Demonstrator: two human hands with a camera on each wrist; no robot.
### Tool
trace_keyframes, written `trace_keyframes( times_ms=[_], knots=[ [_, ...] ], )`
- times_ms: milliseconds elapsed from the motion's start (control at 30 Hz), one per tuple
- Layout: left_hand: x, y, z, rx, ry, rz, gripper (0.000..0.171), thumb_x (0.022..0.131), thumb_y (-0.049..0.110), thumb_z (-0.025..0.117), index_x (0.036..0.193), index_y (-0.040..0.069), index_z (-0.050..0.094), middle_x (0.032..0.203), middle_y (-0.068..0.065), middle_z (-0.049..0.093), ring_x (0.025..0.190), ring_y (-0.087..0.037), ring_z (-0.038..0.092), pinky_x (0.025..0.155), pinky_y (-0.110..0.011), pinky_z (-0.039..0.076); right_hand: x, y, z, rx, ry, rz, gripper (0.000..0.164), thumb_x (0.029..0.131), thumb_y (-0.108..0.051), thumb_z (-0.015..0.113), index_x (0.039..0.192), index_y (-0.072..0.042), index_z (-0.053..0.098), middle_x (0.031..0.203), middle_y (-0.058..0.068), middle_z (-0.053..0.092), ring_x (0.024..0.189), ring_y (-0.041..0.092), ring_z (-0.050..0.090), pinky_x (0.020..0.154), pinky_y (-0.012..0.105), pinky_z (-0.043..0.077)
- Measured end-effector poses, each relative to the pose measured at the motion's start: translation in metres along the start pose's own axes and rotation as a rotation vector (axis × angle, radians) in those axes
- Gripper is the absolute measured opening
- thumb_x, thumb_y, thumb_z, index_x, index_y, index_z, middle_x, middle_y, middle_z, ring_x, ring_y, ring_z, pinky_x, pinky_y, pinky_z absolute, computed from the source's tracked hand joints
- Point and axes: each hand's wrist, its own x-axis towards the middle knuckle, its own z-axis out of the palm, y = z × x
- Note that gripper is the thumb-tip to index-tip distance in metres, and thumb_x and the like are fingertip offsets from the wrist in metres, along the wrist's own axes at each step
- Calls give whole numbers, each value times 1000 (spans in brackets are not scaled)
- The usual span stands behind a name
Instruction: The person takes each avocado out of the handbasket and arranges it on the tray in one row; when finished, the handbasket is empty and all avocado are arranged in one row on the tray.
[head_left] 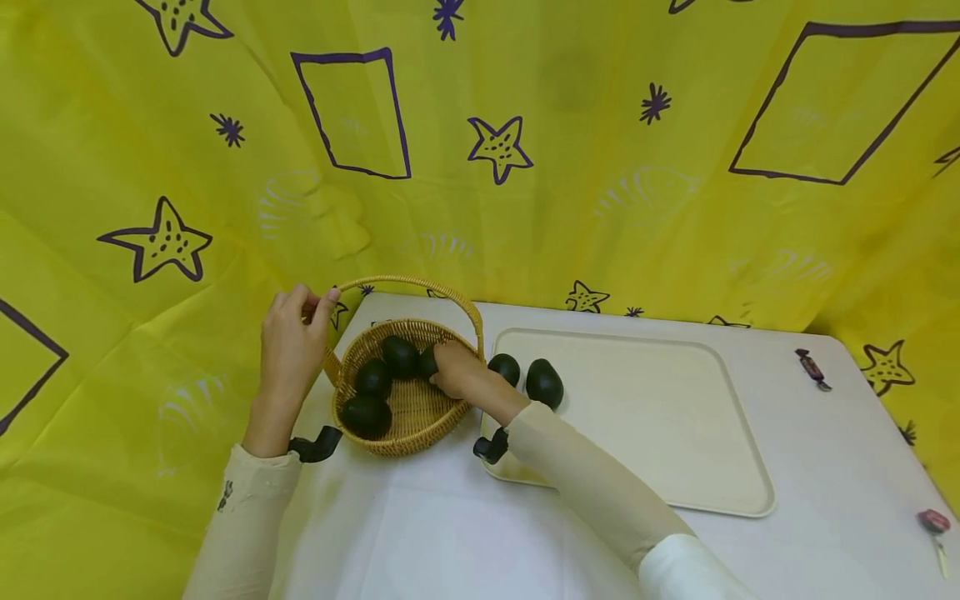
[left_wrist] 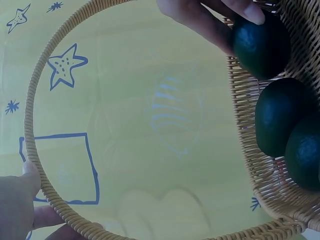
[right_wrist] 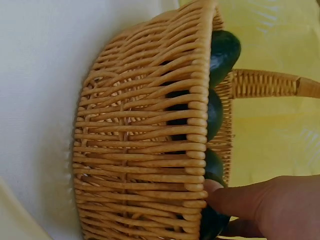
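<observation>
Yellow printed cloth (head_left: 570, 208) fills the upper part of the frame behind a white worktop (head_left: 435, 542). Left of centre, the right hand (head_left: 456, 371) curls its fingers around an avocado (head_left: 428, 363) inside the wicker basket (head_left: 397, 447), against the wall. Farther left, the left hand (head_left: 292, 333) pinches the raised handle (head_left: 442, 288). Three other avocados (head_left: 373, 378) rest along the basket's upper and left side, leaving bare weave at its lower right. Just right of the basket, two more avocados (head_left: 544, 384) sit at the upper left of the cream tray (head_left: 645, 417). Beyond it, at the frame's right, lie a wrapped candy (head_left: 812, 370) and a lollipop (head_left: 934, 523).

A tug on the handle could tip the basket and set its rounded load rolling; the smooth skin might slip from a loose grip, and the right sleeve (head_left: 592, 483), crossing the tray, could nudge the pair there.
</observation>
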Motion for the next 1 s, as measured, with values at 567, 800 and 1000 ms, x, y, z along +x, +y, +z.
trace_keyframes(
  times_ms=[567, 800, 1000],
  knots=[
    [-1, 4, 0, 5, -5, -10, 50, 109, 49, 54, 100, 0, 63, 98, -19, 58, 94, -35, 56, 82, -44, 41, -50, 3, -17, 296, 80, -186, 66, 105, -24, 69, 158, 4, 42, 160, 21, 49, 150, 35, 45, 119, 46, 41],
    [-2, 4, -1, 4, 2, -10, 49, 109, 47, 55, 99, 0, 63, 97, -19, 57, 93, -35, 55, 81, -43, 41, -79, 12, -27, 394, 91, -222, 65, 105, -25, 69, 160, -2, 42, 162, 15, 47, 151, 30, 43, 120, 47, 41],
    [-2, 5, -1, 3, 4, -10, 49, 109, 47, 55, 99, -1, 63, 97, -20, 58, 94, -36, 56, 82, -44, 41, -106, 24, -34, 397, 132, -227, 66, 105, -27, 69, 160, -4, 42, 163, 14, 46, 151, 30, 44, 120, 47, 40]
  ],
)
